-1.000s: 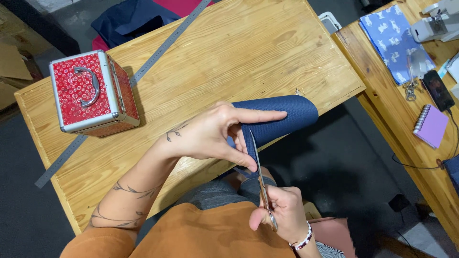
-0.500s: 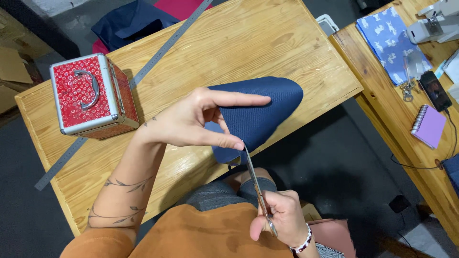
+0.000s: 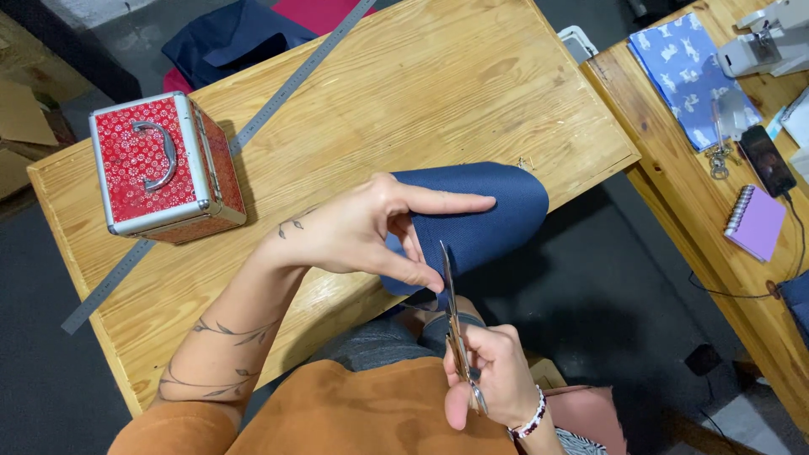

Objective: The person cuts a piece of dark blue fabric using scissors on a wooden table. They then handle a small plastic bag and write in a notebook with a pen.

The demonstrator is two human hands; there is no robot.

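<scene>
1. Pale pine worktable [image 3: 354,109]: red floral metal-edged case [image 3: 164,168] sits at its left.
2. Rounded navy fabric piece [image 3: 489,211] overhangs the table's near edge; left hand [image 3: 362,232] pinches it.
3. Right hand [image 3: 497,379] grips slim steel scissors [image 3: 451,316], blades at the fabric's edge: cutting step; next needs steady feeding.

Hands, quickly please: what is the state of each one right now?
Left hand: closed on the navy fabric piece, pinching its edge between thumb and fingers.
Right hand: closed on the scissors, blades at the fabric's edge.

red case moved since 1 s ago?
No. The red case sits at the same spot on the wooden table, touching the steel ruler as before.
</scene>
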